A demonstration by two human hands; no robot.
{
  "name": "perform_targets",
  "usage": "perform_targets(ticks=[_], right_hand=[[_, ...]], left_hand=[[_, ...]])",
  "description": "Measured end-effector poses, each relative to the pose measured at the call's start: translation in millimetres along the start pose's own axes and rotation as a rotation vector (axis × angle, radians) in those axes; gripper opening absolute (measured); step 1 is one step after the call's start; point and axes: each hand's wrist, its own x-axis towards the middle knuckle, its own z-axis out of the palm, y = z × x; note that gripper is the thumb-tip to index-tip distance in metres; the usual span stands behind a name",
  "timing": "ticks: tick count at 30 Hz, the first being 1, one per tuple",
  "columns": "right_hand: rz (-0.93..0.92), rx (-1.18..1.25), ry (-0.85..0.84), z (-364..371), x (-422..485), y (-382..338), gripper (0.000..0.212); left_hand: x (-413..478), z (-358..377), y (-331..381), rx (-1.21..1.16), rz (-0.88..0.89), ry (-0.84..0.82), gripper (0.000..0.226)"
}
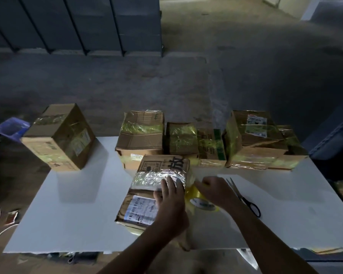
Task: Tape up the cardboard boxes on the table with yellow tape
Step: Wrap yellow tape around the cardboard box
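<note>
Yellow tape (193, 191) leaves the box (160, 165) rightward (roll (207, 207) alongside). Left hand (170, 196) presses flat on the box; right hand (214, 187), nearer the roll, grips the tape.

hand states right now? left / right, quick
Left hand: open, fingers flat, pressing on the box.
Right hand: closed, gripping the tape roll.

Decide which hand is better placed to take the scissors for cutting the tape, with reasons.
Probably the right hand: the scissors lie just beside it, while the left hand presses flat on the box, farther off. The right would first free the yellow tape it pinches.
</note>
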Motion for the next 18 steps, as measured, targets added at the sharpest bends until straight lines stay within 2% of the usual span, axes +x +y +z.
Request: perform_targets(ticks=[4,8,12,15,18], right_hand=[[-0.184,0.179,-0.001,-22,9,-35,0.036],[-0.214,0.312,-0.068,-21,18,-69,0.022],[-0.249,0.328,-0.089,-10,28,-95,0.028],[-0.221,0.396,-0.096,-4,34,-104,0.021],[-0.218,0.457,-0.123,8,35,-111,0.022]], left_hand=[[3,-37,-29,-0.323,0.021,0.070,0.075],[-9,-66,-60,-0.630,0.042,0.112,0.061],[-16,-70,-86,-0.856,-0.015,0.119,0.069],[-17,-65,-108,-1.031,-0.036,0.105,0.070],[-20,-58,-132,-1.113,-0.071,0.118,0.086]])
